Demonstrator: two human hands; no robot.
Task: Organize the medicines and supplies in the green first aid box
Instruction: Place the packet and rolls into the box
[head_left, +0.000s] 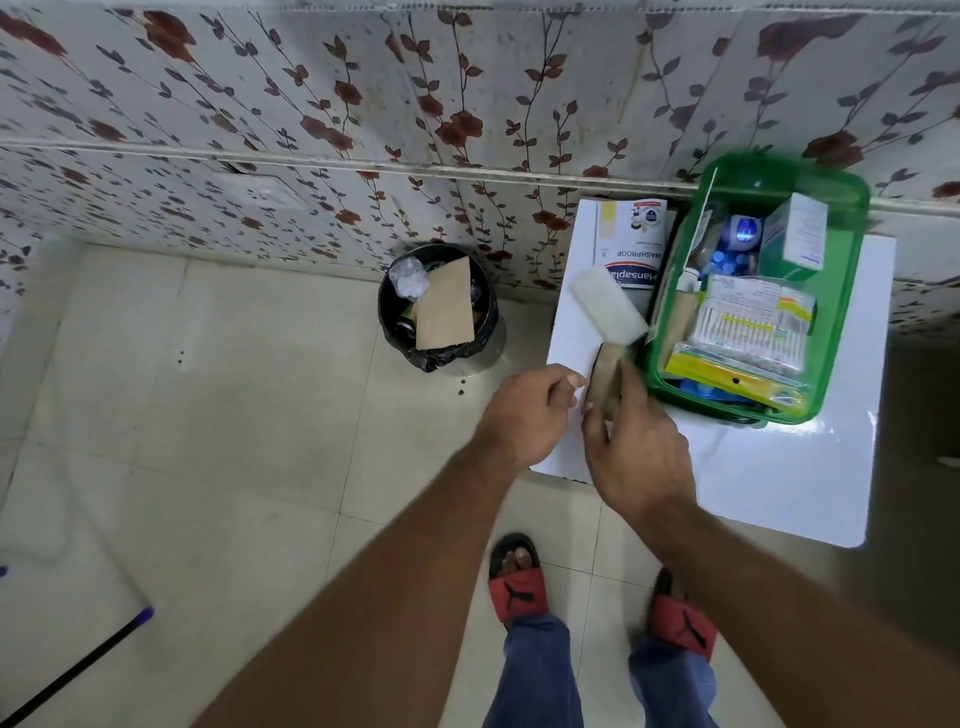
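Note:
The green first aid box (841, 332) stands open on a white table (779, 483) at the right. Inside lie a pack of cotton swabs (748, 327), a pale green carton (795, 234) and blue bottles (737, 239). My right hand (636, 452) grips a brown tape roll (608, 379) just left of the box. A white gauze-like pad (608, 304) sticks up behind the roll, blurred. My left hand (524, 410) is beside the roll with fingers curled, pinching something small and white near it. A Hansaplast plaster box (631, 244) lies on the table left of the green box.
A black dustbin (439, 306) with cardboard and plastic waste stands on the tiled floor, left of the table. A flower-patterned wall runs behind. My feet in red slippers (517, 587) are below the table's front edge. A dark stick (78, 670) lies at bottom left.

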